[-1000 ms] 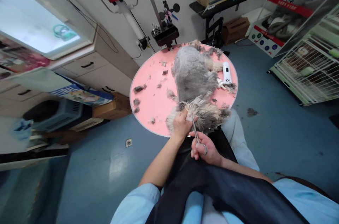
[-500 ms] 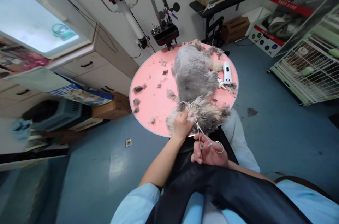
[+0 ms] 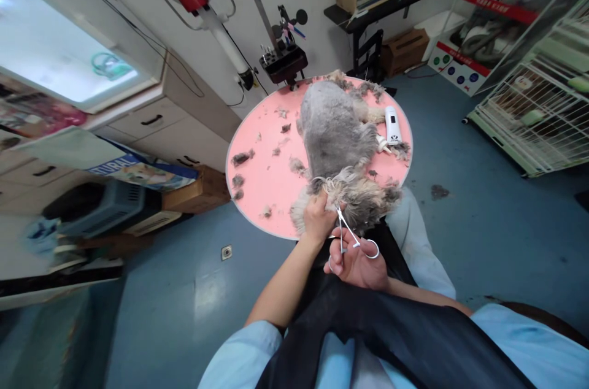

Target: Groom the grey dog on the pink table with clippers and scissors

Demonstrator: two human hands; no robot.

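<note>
A grey dog [image 3: 332,125] with short-clipped fur on its back lies on a round pink table [image 3: 262,180], its long-haired head toward me. My left hand [image 3: 318,217] is closed on the shaggy fur at the head; the ear, if it is there, cannot be made out. My right hand [image 3: 361,267] holds a metal hemostat [image 3: 350,232], fingers in its rings and handles spread apart. The hemostat's tips reach the fur right beside my left fingers. What lies between the tips is too small to tell.
White clippers [image 3: 392,125] lie at the table's right side. Cut fur tufts [image 3: 240,158] are scattered over the tabletop. Behind it stand a black tool holder [image 3: 283,64] on a post and a white dryer arm [image 3: 225,45]. A wire cage [image 3: 538,113] is at right.
My right hand and the hemostat have shifted slightly to the left. My left hand keeps its hold on the fur. The whole view has moved a little.
</note>
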